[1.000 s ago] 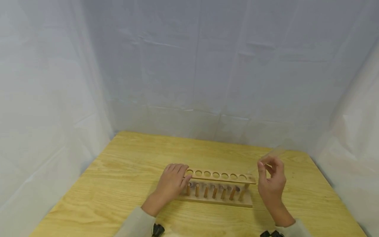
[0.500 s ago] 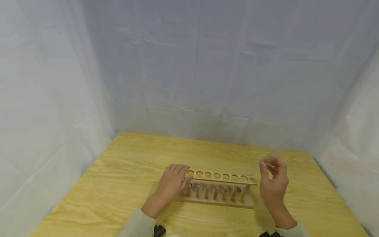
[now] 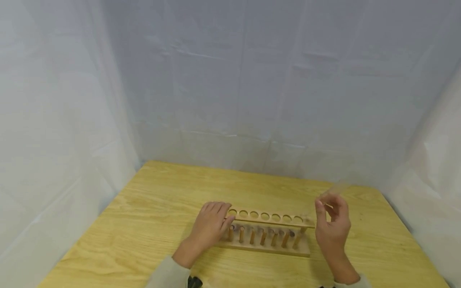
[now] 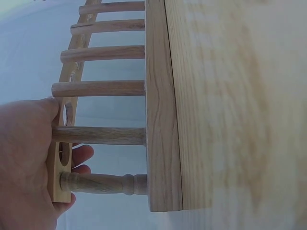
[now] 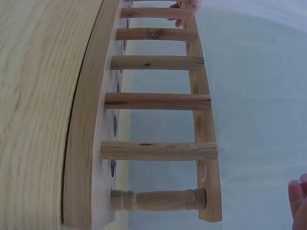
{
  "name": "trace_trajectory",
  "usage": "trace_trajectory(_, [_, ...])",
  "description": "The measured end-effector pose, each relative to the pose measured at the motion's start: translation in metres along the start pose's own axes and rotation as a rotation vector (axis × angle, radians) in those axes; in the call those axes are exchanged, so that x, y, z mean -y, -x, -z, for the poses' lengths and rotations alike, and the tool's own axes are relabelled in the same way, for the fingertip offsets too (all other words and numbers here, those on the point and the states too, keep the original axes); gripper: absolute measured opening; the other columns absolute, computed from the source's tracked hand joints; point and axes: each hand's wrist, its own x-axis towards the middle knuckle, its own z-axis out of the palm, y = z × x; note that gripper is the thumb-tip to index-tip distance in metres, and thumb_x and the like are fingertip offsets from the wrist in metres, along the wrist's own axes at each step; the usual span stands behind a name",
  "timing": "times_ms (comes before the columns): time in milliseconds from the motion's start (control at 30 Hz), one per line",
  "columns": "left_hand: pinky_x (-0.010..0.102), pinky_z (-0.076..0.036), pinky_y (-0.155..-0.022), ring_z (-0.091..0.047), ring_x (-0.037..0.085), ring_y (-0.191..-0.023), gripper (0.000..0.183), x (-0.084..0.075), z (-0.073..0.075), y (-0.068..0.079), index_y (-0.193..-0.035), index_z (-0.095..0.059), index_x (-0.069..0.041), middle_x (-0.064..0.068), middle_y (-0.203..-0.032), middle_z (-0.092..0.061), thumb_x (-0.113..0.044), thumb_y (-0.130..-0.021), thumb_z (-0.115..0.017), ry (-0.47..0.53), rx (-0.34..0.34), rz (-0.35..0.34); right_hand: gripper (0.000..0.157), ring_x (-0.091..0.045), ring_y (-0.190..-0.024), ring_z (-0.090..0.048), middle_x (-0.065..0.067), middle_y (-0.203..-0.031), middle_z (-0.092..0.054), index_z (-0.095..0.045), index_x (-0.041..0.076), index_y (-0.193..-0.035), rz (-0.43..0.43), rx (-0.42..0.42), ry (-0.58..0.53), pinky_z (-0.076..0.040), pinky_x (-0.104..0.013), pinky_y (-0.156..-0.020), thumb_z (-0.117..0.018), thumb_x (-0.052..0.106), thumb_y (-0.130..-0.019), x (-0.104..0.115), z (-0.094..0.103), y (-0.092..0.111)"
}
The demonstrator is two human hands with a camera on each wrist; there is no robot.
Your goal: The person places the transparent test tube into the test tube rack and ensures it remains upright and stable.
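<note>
A wooden test tube rack (image 3: 264, 249) stands on the table, with a row of round holes in its top rail and several upright pegs on its base. My left hand (image 3: 209, 222) grips the left end of the top rail. In the left wrist view, the thumb lies on the near side of the rail and the fingers (image 4: 82, 153) show beyond it. Past the rack's right end, my raised right hand (image 3: 333, 224) pinches a clear, slender test tube (image 3: 337, 187) between thumb and fingers, tilted up to the right. Only fingertips (image 5: 296, 196) of that hand show in the right wrist view.
The yellow wood-grain table (image 3: 173, 184) reaches back to a pale sheet (image 3: 223, 100) hung behind it. Similar sheets (image 3: 54, 120) hang along both sides. Dark wrist-worn gear (image 3: 195, 282) shows at the left sleeve.
The whole scene sits slightly lower in the head view. Both hands keep their holds, and the right hand stays beside the rack's right end with the tube.
</note>
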Motion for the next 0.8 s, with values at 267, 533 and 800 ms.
trace_trajectory(267, [0.045, -0.043, -0.100, -0.059, 0.027, -0.111, 0.038, -0.001, 0.002, -0.002, -0.123, -0.059, -0.004, 0.011, -0.116, -0.065, -0.033, -0.099, -0.054, 0.029, 0.007, 0.009, 0.026, -0.013, -0.093, -0.059, -0.002, -0.097, -0.059, -0.045, -0.025, -0.107, -0.006, 0.007, -0.027, -0.050, -0.016, -0.082, -0.056, -0.023, -0.084, 0.006, -0.001, -0.002])
trace_trajectory(533, [0.043, -0.044, -0.100, -0.059, 0.026, -0.110, 0.038, -0.004, -0.003, -0.002, -0.122, -0.060, -0.005, 0.009, -0.114, -0.065, -0.035, -0.099, -0.055, 0.016, 0.005, -0.004, 0.028, -0.013, -0.093, -0.058, -0.002, -0.097, -0.060, -0.045, -0.026, -0.109, -0.001, 0.024, -0.019, -0.050, -0.016, -0.083, -0.055, -0.025, -0.083, 0.012, 0.004, 0.001])
trace_trajectory(800, [0.043, -0.044, -0.099, -0.060, 0.025, -0.110, 0.037, -0.003, -0.003, -0.002, -0.122, -0.060, -0.005, 0.008, -0.114, -0.066, -0.035, -0.099, -0.055, 0.003, -0.007, -0.007, 0.027, -0.013, -0.091, -0.058, -0.003, -0.095, -0.060, -0.045, -0.026, -0.108, 0.030, 0.024, -0.050, -0.050, -0.016, -0.081, -0.056, -0.023, -0.084, 0.010, 0.005, 0.002])
